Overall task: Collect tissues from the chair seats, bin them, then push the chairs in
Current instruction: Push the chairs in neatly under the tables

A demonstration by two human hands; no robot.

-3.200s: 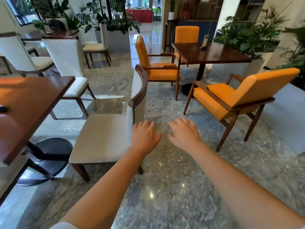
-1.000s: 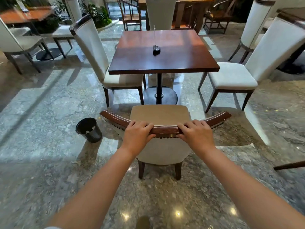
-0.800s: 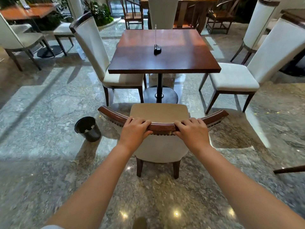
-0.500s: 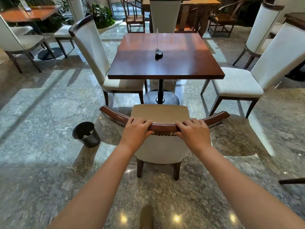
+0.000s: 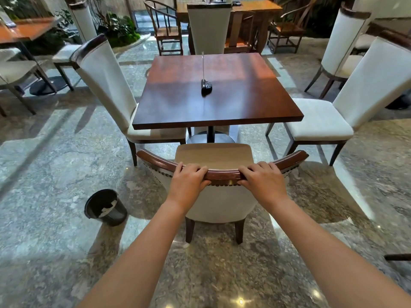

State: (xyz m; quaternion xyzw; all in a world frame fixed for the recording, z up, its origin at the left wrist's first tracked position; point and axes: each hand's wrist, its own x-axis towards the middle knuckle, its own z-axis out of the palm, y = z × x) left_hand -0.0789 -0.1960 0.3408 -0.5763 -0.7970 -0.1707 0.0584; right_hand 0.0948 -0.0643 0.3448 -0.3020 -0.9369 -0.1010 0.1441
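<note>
A beige chair (image 5: pixel 213 155) with a curved wooden top rail stands right in front of me, facing a square dark wooden table (image 5: pixel 218 94). My left hand (image 5: pixel 189 181) and my right hand (image 5: pixel 263 181) both grip that rail, side by side. The seat's front edge sits at the table's near edge, and the seat is bare. A small black bin (image 5: pixel 104 206) stands on the floor to the left of the chair, with white tissue pieces inside. A left chair (image 5: pixel 106 85) is tucked under the table. A right chair (image 5: pixel 322 121) stands away from it, seat bare.
A black sign holder (image 5: pixel 206 86) stands on the table centre. A far chair (image 5: pixel 209 27) sits behind the table. More tables and chairs ring the area, with plants (image 5: pixel 117 27) at the back left. The floor is polished marble.
Since 3.2 s ago I turned from the orange chairs and took hold of this chair's rail. Over the last second chair and view crept toward the table; the grip is unchanged.
</note>
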